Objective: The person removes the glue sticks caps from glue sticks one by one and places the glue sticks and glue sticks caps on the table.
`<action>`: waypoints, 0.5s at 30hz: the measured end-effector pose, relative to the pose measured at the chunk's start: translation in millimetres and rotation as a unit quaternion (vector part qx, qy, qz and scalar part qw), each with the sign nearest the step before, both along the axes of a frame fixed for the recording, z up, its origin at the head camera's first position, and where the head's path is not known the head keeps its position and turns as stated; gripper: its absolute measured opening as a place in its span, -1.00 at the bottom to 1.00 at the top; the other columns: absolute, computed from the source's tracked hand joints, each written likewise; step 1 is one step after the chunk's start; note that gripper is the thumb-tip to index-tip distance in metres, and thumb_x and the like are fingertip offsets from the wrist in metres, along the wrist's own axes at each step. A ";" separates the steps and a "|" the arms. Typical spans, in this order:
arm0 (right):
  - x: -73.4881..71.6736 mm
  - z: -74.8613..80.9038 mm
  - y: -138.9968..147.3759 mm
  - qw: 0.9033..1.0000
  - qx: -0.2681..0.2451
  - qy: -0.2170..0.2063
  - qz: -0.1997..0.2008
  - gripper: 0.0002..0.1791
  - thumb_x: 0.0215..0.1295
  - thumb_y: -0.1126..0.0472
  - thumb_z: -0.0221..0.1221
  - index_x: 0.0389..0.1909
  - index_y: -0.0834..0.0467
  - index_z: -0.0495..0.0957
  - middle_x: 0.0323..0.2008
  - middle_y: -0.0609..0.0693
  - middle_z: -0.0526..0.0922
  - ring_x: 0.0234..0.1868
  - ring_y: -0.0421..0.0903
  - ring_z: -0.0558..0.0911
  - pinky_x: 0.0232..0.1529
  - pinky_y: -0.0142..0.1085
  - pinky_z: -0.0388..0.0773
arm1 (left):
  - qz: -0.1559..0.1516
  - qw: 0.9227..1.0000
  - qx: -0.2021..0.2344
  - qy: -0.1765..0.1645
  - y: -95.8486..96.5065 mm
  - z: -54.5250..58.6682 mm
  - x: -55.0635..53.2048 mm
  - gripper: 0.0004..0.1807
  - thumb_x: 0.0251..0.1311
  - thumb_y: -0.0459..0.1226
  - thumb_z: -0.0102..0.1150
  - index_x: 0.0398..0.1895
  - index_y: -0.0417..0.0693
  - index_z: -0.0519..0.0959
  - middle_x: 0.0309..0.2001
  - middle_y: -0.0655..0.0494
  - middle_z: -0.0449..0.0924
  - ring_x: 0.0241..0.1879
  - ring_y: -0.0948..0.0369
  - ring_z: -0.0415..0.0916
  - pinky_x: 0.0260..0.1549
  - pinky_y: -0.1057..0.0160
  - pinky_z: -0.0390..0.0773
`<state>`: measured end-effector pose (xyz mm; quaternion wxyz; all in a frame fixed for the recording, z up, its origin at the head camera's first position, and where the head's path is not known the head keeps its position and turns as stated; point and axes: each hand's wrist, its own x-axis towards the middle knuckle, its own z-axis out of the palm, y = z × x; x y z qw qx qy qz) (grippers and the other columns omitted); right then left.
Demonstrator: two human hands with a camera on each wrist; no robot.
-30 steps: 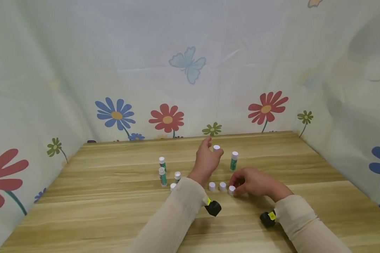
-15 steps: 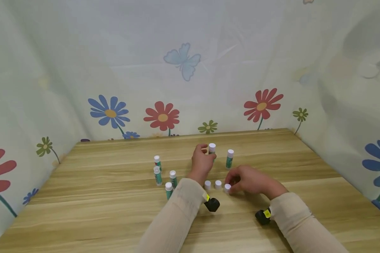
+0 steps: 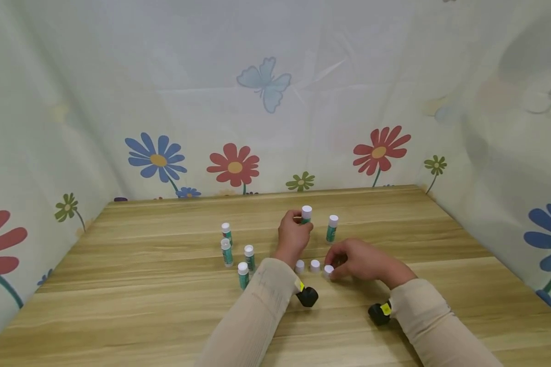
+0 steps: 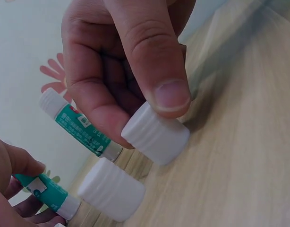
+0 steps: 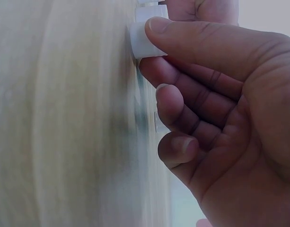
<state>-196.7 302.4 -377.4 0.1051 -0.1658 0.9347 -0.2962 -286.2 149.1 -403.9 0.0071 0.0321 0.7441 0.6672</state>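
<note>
My left hand [image 3: 293, 235] grips an upright glue stick [image 3: 306, 213] with a white cap and green label, at the table's middle back. In the left wrist view, its thumb lies against the green barrel [image 4: 49, 191]. Nearer to me, my right hand [image 3: 365, 261] pinches a small white cap [image 4: 157, 135] between thumb and forefinger, close over the wood; its other fingers curl loosely in the right wrist view. Two more white caps, a middle one [image 3: 315, 265] and a left one [image 3: 300, 266], stand in line with it. Another glue stick [image 3: 332, 228] stands upright just right of the gripped one.
Several glue sticks stand in a loose group left of my left forearm, among them a front one [image 3: 243, 276] and a back one [image 3: 226, 232]. The wooden table [image 3: 142, 285] ends at a flower-printed cloth wall [image 3: 193, 112]. A black camera [image 3: 307, 296] hangs under my left wrist.
My left hand's fingers have closed from a spread pose onto the glue stick. My right hand keeps its pinch on the cap. The head view has shifted slightly.
</note>
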 end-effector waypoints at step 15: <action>-1.1 -1.7 -2.0 1.000 0.003 0.005 -0.003 -0.86 0.10 0.20 0.38 -0.33 0.00 0.63 -0.39 -0.16 0.63 -0.34 -0.15 0.54 -0.27 -0.29 0.51 | 0.010 1.000 0.000 0.013 -1.7 -0.3 0.4 -0.67 0.11 -0.43 0.25 -0.02 -0.12 0.53 -0.14 -0.09 0.58 -0.21 0.10 0.56 -0.33 0.31 0.56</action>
